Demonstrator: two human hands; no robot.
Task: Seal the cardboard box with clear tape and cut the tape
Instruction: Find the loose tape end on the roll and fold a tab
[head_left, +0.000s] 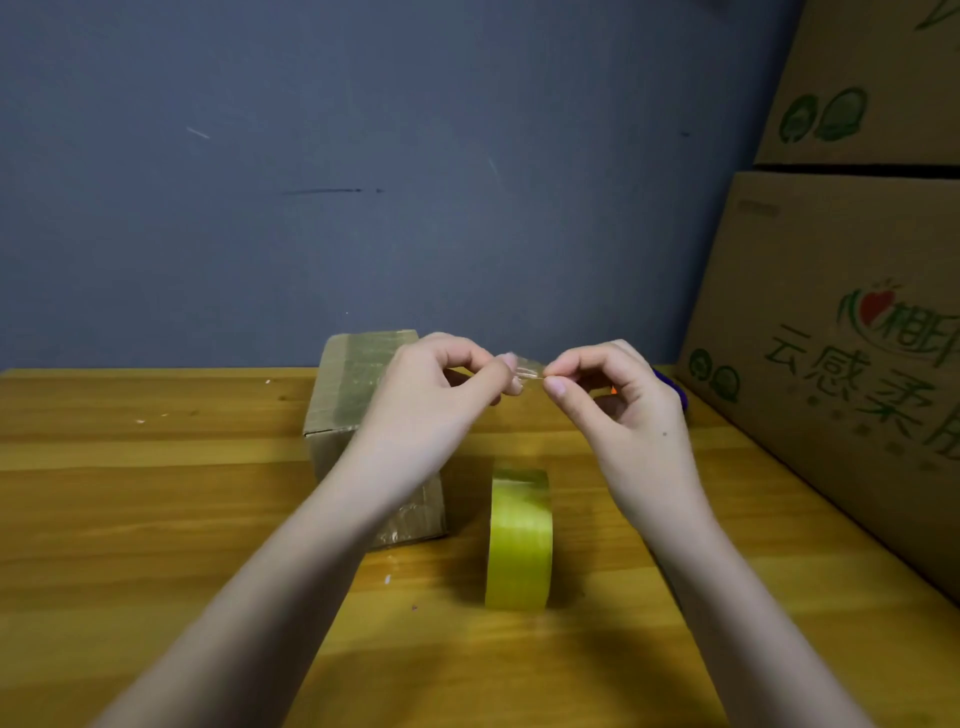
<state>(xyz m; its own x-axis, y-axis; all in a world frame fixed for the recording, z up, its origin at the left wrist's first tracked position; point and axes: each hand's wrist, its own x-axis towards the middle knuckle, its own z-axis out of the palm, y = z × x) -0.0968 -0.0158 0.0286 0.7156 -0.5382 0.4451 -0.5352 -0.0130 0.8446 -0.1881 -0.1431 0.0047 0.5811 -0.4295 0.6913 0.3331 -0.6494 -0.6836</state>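
A small cardboard box (353, 395) lies on the wooden table (156, 519), with a strip of clear tape along its top. A yellowish roll of clear tape (519, 540) stands on edge just right of the box. Above them, my left hand (436, 395) and my right hand (618, 400) each pinch an end of a small clear piece of tape (524, 370) held in the air between the fingertips. My left forearm hides part of the box.
Two large printed cardboard cartons (841, 332) are stacked along the right edge of the table. A purple and orange object (670, 387) peeks out behind my right hand. A grey-blue wall (363, 182) stands right behind the table.
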